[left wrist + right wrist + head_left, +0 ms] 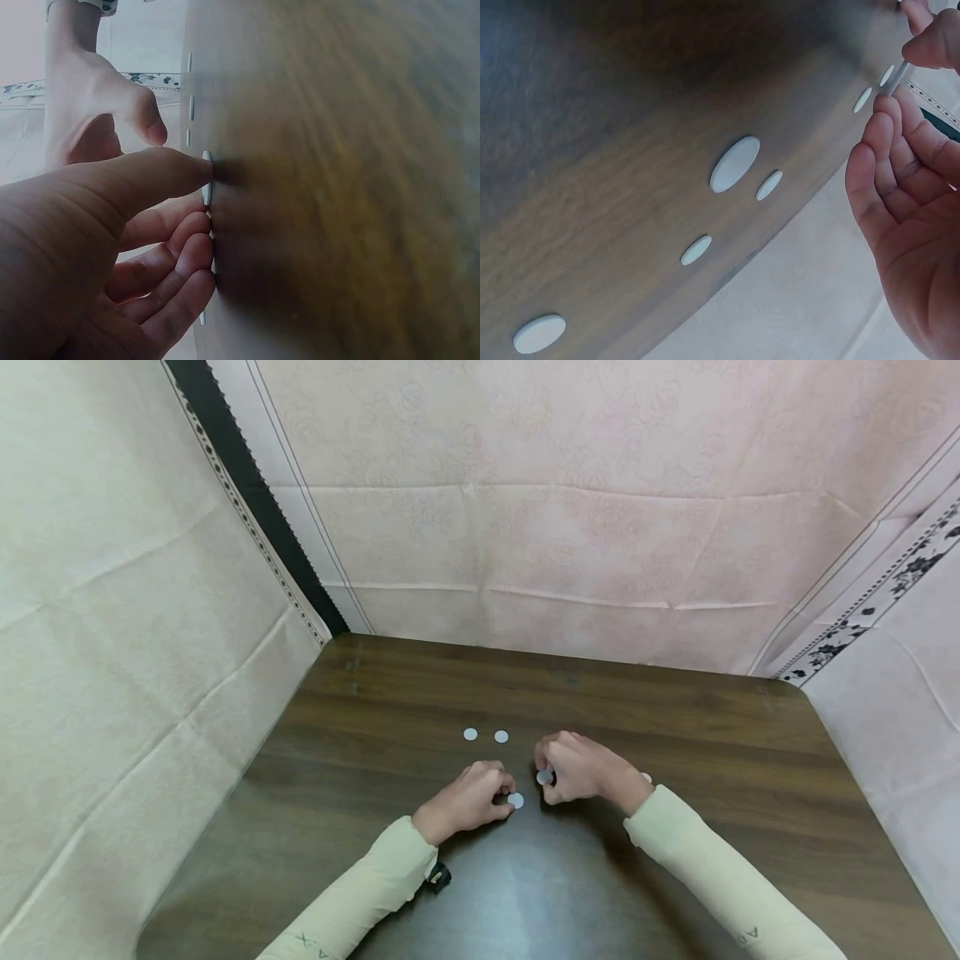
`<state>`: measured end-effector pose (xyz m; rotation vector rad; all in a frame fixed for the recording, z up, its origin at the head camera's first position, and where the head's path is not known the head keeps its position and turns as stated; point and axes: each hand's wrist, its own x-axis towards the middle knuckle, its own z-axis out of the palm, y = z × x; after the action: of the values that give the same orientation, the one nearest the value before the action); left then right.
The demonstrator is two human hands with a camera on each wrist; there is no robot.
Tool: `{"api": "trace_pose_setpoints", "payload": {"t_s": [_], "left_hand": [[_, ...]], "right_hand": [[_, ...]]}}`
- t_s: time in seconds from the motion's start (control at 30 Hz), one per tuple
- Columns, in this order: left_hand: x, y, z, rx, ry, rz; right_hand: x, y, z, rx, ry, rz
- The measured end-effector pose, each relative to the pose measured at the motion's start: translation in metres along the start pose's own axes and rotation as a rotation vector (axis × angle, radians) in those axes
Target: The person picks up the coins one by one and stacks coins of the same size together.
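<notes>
In the head view, my left hand (467,799) rests low over the table and pinches a flat white disc (515,800) between thumb and fingers. From the left wrist view, that disc (207,180) lies at the tabletop with the thumb against its edge. My right hand (581,768) holds another white disc (544,776) just to the right. The right wrist view shows this disc (898,79) tilted between thumb and fingertips. Beyond the left hand, two white discs (470,734) lie side by side. One more disc (647,777) peeks out behind the right wrist.
The dark wooden table (315,810) is bordered by pale patterned cloth (525,527) at the back and both sides. Several more white discs (735,165) lie spread on the wood in the right wrist view. A small black item (438,877) sits at the left cuff.
</notes>
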<state>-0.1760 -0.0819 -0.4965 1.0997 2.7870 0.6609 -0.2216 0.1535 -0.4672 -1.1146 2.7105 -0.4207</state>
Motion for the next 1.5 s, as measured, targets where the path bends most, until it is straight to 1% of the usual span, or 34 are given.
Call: {"api": "trace_pose_setpoints", "payload": {"t_s": [0.1,0.3,0.47,0.77,0.87,1.03,1.5], "left_hand": [[0.0,0.0,-0.001,-0.001,0.001,-0.001],[0.0,-0.001,0.0,0.004,0.008,0.008],[0.0,-0.003,0.002,0.009,0.014,0.013],[0.0,-0.002,0.001,-0.005,0.001,-0.005],[0.001,-0.003,0.002,-0.001,0.0,-0.009],[0.001,-0.004,0.003,0.003,0.005,-0.007],[0.0,-0.002,0.002,0.001,0.006,-0.019]], "right_hand": [[-0.001,-0.003,0.002,0.004,0.011,-0.007],[-0.001,-0.009,0.006,-0.001,0.041,-0.058],[0.0,-0.013,0.011,-0.021,0.062,-0.082],[0.002,-0.021,0.018,0.013,0.077,-0.104],[0.003,-0.024,0.021,0.003,0.086,-0.118],[0.004,-0.027,0.025,-0.005,0.091,-0.114],[0.006,-0.031,0.029,0.036,0.106,-0.105]]}}
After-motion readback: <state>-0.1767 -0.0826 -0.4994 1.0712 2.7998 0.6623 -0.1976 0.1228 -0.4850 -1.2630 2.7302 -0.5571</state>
